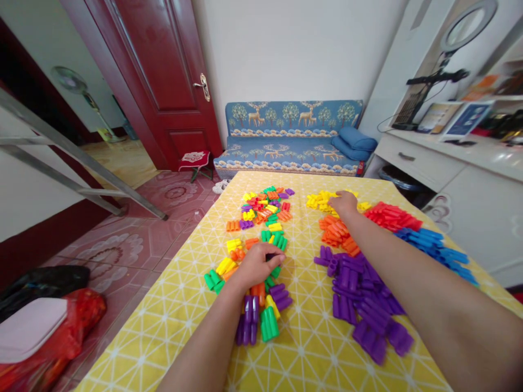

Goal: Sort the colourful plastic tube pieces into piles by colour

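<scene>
My left hand (258, 264) lies on a mixed heap of coloured plastic blocks (261, 228) in the middle of the yellow tablecloth (180, 305); its fingers curl down over a purple block. My right hand (344, 203) reaches far across to a yellow pile (319, 200) and rests on it, fingers bent; what they hold is hidden. Beside that arm lie sorted piles: orange (337, 234), purple (359, 296), red (392, 216) and blue (435, 245).
A blue patterned sofa (292, 136) stands beyond the table's far edge. A red door (163, 81) and a metal ladder (77, 158) are at left, a white cabinet (449, 163) at right. Red and black bags (44, 321) lie on the tiled floor.
</scene>
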A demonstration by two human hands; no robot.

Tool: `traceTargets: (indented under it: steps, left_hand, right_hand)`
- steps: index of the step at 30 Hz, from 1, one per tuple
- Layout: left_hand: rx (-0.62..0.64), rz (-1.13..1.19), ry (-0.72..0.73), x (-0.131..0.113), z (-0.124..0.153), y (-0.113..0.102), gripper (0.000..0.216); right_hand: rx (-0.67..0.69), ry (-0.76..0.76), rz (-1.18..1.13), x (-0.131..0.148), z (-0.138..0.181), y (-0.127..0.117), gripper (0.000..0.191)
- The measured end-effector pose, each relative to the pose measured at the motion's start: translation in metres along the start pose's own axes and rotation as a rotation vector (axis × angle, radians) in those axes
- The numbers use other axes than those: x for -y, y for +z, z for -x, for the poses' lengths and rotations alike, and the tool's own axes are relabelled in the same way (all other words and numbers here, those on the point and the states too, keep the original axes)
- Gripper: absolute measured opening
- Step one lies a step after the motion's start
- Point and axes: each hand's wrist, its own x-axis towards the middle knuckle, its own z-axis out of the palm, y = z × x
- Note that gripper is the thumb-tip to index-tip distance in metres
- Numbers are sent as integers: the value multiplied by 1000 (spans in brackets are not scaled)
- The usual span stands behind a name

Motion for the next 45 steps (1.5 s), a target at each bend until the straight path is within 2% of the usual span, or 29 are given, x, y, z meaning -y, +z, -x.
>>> traceTargets:
  steps: [3, 6, 7, 9, 11, 14, 16, 19, 21, 23, 28, 30, 32, 35, 38, 39, 41, 45]
  left_hand:
    - [-1, -1, 3, -1, 0, -1, 27]
    - [-3, 5, 2, -2, 0, -1, 26]
    - [-4, 6, 3, -2, 0, -2, 26]
    - [-3, 8, 6, -2, -1, -1, 27]
    - [0, 15, 8, -2, -1, -1, 28]
    - [5, 59, 1, -2, -1, -2, 34]
    - [-10, 118, -17, -2, 0, -4, 40]
    - [-67, 255, -81, -2, 1, -8, 48]
    - [-100, 375, -131, -1, 2, -11, 51]
    - [-144, 527, -150, 1, 1, -12, 54]
    - [-228, 1129, -94, -7, -1, -27, 58]
    - [-280, 1255, -42, -11, 2, -42, 54]
    - [-392, 1272, -4, -10, 7, -60, 50]
    - [-649, 1075, -51, 10, 15, -83, 46]
    - [-824, 578, -297, 43, 20, -90, 45]
    - [-822, 405, -375, 54, 21, -88, 45]
    - [-710, 162, -444, 68, 20, -80, 46]
    - [-477, -104, -363, 71, 13, -55, 49]
  right_hand:
    - [-39, -5, -55, 12, 16, -4, 30]
    - [-1, -55, -167, 27, 58, -3, 38]
    - [38, -79, -220, 31, 80, -3, 39]
    - [204, -126, -433, 37, 133, -4, 40]
    - [328, -178, -518, 38, 190, -7, 38]
    - [362, -295, -498, 35, 265, -12, 39]
    - [350, -439, -421, 31, 298, -16, 52]
    - [386, -595, -249, 25, 326, -17, 88]
    - [423, -638, -117, 21, 336, -15, 104]
    - [451, -652, 9, 19, 342, -12, 107]
    - [503, -597, 199, 19, 336, -3, 88]
    - [471, -582, 197, 17, 327, 0, 85]
    - [419, -556, 175, 15, 318, 2, 80]
    - [371, -483, 104, 9, 311, 4, 75]
    - [352, -425, 29, 4, 306, 7, 72]
    - [341, -412, 14, 2, 303, 9, 72]
    - [317, -391, 9, 0, 294, 13, 72]
    - [309, -352, 70, 3, 263, 27, 74]
